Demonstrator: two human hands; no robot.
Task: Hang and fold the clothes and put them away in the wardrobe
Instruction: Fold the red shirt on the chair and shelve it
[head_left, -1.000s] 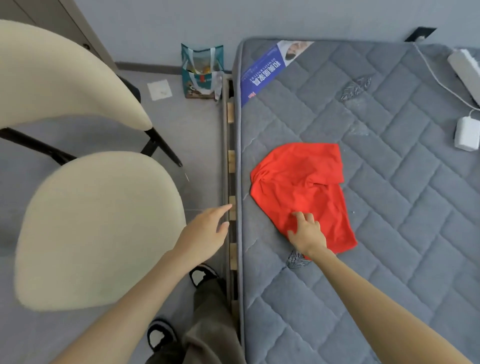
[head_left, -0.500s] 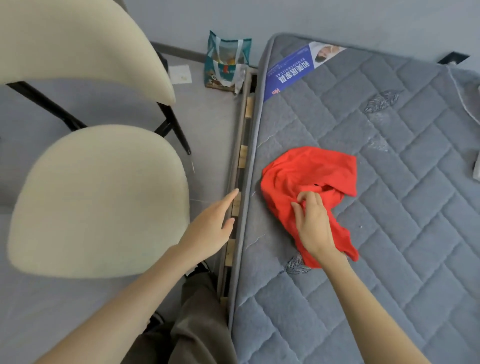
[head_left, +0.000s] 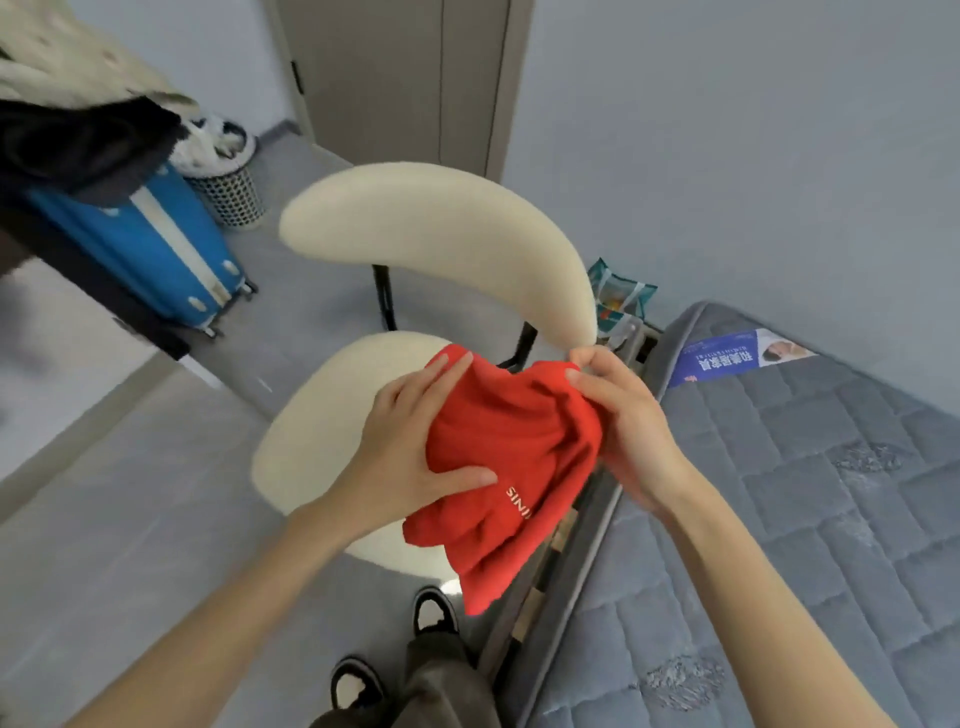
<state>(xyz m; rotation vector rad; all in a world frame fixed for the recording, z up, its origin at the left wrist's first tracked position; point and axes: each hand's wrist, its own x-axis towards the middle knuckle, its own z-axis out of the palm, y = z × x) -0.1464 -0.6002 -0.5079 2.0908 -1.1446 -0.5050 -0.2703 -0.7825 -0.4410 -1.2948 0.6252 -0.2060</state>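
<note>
**Red garment off the bed, held in both grips**

- red garment (head_left: 514, 457): in the air, bunched and creased. It is over the front-right edge of the cream chair (head_left: 311, 441) seat and the bed frame (head_left: 550, 571). Its lower end hangs free, pointing down towards the shoes (head_left: 434, 610). White lettering on the front reads "SINI", the rest is lost in a fold.
- left grip (head_left: 410, 447): back of the hand faces the camera and the digits are spread. The fingers lie fairly straight across the garment's upper left edge and the thumb is laid across its front. It looks flat on the cloth. Can't tell if any cloth is tucked under the palm.
- right grip (head_left: 623, 415): fingers curled, pinching a gathered bunch at the garment's upper right corner, just beside the tip of the chair's backrest.
- mattress (head_left: 831, 493): grey and quilted, to the right, with a blue label (head_left: 727, 358) at its far corner.
- Far left: blue suitcase (head_left: 156, 249) with dark clothing piled on top, and a mesh bin (head_left: 228, 192) beside it.
- teal bag (head_left: 618, 296) on the floor between the chair and the bed.
</note>
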